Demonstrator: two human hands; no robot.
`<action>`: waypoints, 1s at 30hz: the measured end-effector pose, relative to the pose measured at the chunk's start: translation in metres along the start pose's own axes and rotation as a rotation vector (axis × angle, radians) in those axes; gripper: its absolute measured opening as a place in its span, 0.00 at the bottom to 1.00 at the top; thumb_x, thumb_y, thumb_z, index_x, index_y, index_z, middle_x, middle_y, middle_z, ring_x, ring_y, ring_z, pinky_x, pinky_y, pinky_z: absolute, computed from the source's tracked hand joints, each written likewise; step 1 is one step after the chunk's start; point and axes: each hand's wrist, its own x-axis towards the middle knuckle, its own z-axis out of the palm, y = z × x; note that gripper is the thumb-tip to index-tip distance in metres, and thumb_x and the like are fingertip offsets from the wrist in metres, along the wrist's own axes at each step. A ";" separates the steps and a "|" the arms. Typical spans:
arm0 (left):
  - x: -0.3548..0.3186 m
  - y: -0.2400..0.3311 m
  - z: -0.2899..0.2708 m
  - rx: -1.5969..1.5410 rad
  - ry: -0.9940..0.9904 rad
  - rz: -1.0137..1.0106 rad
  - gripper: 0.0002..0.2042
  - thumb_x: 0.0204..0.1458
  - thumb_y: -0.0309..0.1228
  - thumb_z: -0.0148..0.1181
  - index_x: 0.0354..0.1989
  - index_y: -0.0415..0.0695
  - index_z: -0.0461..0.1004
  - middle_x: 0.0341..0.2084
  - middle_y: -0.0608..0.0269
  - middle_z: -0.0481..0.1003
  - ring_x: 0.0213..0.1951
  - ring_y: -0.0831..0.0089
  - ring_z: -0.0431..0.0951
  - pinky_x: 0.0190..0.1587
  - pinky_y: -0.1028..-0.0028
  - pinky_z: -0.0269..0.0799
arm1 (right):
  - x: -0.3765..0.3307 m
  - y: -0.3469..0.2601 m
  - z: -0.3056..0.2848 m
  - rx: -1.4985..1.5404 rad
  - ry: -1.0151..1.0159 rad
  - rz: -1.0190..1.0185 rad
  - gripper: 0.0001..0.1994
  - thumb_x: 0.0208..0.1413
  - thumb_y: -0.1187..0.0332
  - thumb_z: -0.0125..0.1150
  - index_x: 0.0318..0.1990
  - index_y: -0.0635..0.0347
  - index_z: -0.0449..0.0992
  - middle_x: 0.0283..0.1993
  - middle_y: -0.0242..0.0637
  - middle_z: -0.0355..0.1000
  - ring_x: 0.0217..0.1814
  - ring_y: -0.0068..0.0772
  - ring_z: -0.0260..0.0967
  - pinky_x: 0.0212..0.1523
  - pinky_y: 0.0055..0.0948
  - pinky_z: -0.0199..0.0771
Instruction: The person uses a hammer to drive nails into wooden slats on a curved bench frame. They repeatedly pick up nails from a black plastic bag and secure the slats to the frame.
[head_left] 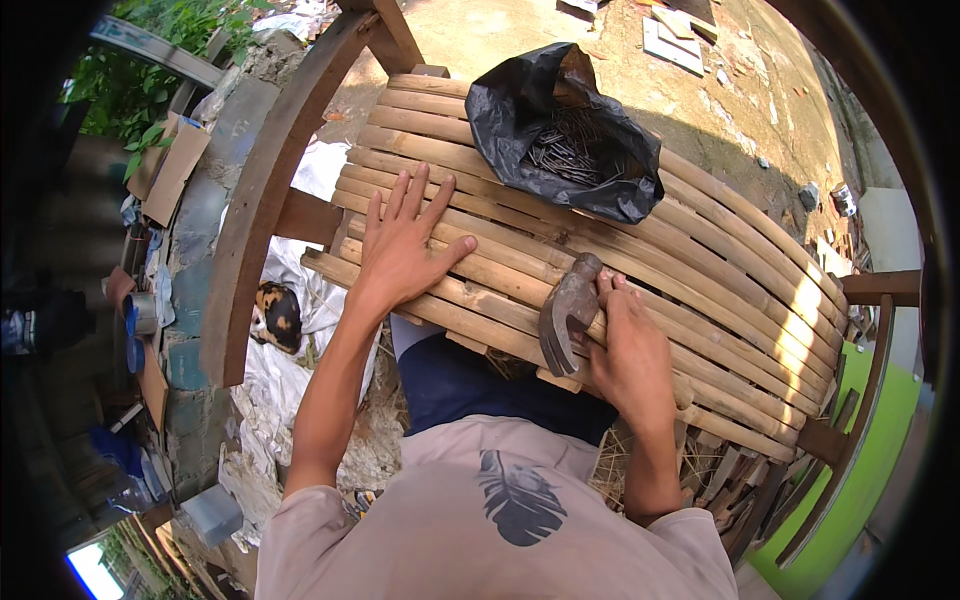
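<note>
Bamboo slats (pixel 490 240) laid side by side form a bench top in front of me. On its left part my left hand (pixel 405 240) lies flat, fingers spread, pressing on the slats. My right hand (pixel 632 350) grips a claw hammer (pixel 568 312) close to its rusty head, low over the near slats; most of the handle is hidden by the hand. Beyond both hands, on the far slats, sits a black plastic bag (pixel 510 110), its mouth rolled open. A heap of loose nails (pixel 570 148) shows inside.
A wooden frame post (pixel 285 180) rises at the left, with another frame piece (pixel 880 288) at the right. A patchy-coloured animal (pixel 278 315) lies on white sheeting (pixel 258 385) below left. Wood scraps (pixel 712 470) lie under the bench, and a green panel (pixel 850 450) stands at right.
</note>
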 end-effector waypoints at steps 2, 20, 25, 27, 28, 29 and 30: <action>0.000 0.001 0.003 0.032 0.027 0.010 0.40 0.59 0.61 0.53 0.77 0.59 0.54 0.78 0.52 0.46 0.78 0.53 0.42 0.77 0.49 0.33 | 0.000 -0.001 -0.002 0.002 -0.006 0.000 0.36 0.49 0.74 0.69 0.66 0.75 0.62 0.63 0.67 0.68 0.69 0.60 0.65 0.71 0.49 0.65; -0.002 0.096 0.014 -0.083 0.112 0.311 0.32 0.60 0.48 0.57 0.71 0.48 0.64 0.69 0.52 0.65 0.73 0.52 0.58 0.72 0.44 0.48 | -0.003 -0.006 0.009 -0.115 0.154 0.069 0.24 0.47 0.76 0.63 0.54 0.74 0.69 0.65 0.57 0.70 0.70 0.54 0.66 0.71 0.50 0.64; -0.003 0.096 0.009 -0.126 0.078 0.276 0.30 0.61 0.47 0.57 0.70 0.52 0.65 0.68 0.54 0.66 0.72 0.53 0.60 0.72 0.43 0.48 | -0.004 -0.005 0.000 -0.020 0.076 0.105 0.28 0.47 0.75 0.65 0.57 0.75 0.67 0.66 0.57 0.68 0.72 0.52 0.64 0.72 0.51 0.62; -0.002 0.098 0.004 -0.111 0.056 0.261 0.30 0.60 0.46 0.58 0.71 0.52 0.65 0.68 0.55 0.66 0.72 0.53 0.59 0.72 0.44 0.48 | -0.003 -0.005 0.001 -0.019 0.082 0.085 0.25 0.49 0.75 0.63 0.56 0.75 0.68 0.66 0.58 0.67 0.72 0.54 0.63 0.72 0.51 0.61; -0.001 0.101 0.000 -0.098 0.042 0.252 0.30 0.60 0.44 0.58 0.71 0.52 0.64 0.68 0.55 0.65 0.72 0.53 0.59 0.72 0.45 0.48 | -0.002 -0.003 0.004 -0.046 0.091 0.072 0.25 0.50 0.75 0.63 0.56 0.75 0.68 0.66 0.59 0.67 0.72 0.54 0.63 0.72 0.52 0.61; -0.001 0.104 -0.003 -0.085 0.029 0.242 0.30 0.60 0.43 0.59 0.71 0.52 0.64 0.69 0.55 0.65 0.72 0.53 0.58 0.72 0.46 0.48 | -0.002 -0.003 0.006 -0.074 0.101 0.058 0.24 0.50 0.76 0.62 0.55 0.75 0.68 0.66 0.59 0.67 0.72 0.55 0.63 0.72 0.52 0.61; -0.002 0.105 -0.004 -0.086 0.026 0.231 0.30 0.60 0.43 0.59 0.71 0.52 0.64 0.69 0.55 0.65 0.72 0.54 0.58 0.72 0.46 0.48 | -0.003 -0.003 0.006 -0.064 0.105 0.054 0.23 0.50 0.76 0.62 0.55 0.74 0.69 0.66 0.59 0.67 0.72 0.55 0.63 0.72 0.52 0.61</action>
